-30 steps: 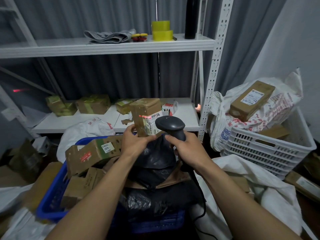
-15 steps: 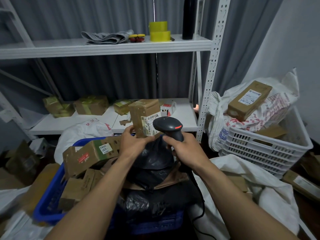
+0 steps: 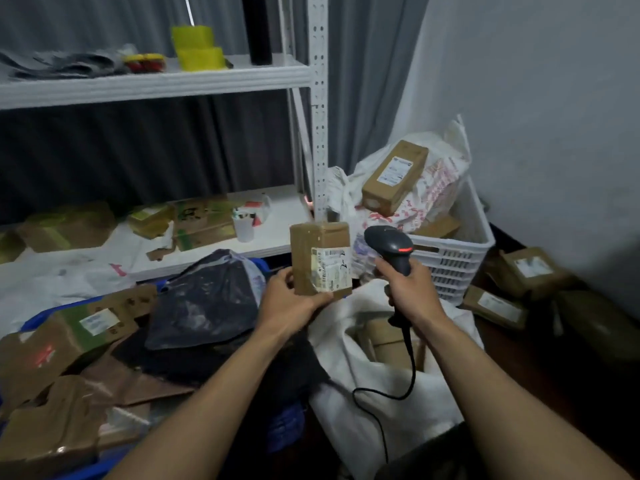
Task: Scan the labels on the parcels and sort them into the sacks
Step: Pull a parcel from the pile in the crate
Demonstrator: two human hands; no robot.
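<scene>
On the floor before a white metal rack (image 3: pixel 320 98), a blue crate (image 3: pixel 287 427) at lower left is heaped with cardboard boxes and a black poly mailer (image 3: pixel 204 299). More taped boxes lie on the rack's lower shelf (image 3: pixel 277 233). Yellow tape rolls (image 3: pixel 197 50) and a black bottle (image 3: pixel 256 29) stand on the upper shelf.

To the right, a white plastic basket (image 3: pixel 453 258) holds a printed sack with a long labelled box (image 3: pixel 394 176) on top. Nearer, an open white sack (image 3: pixel 346 341) shows boxes inside, and loose parcels (image 3: pixel 495 306) lie on the dark floor by the wall.

The left hand (image 3: pixel 291 299) grips a small brown parcel (image 3: pixel 320 258) from below, holding it upright above the white sack's edge. Its label (image 3: pixel 330 270) faces the camera. The right hand (image 3: pixel 408 289) is wrapped round the handle of a barcode scanner (image 3: pixel 389 242). The scanner's head is just beside the parcel and clear of it, and its cable (image 3: pixel 408 368) loops down over the sack.

A second ago both were held over the blue crate, with the scanner head overlapping the parcel and a red glow on the cardboard. Now they have swung right and parted, and the glow is gone.
</scene>
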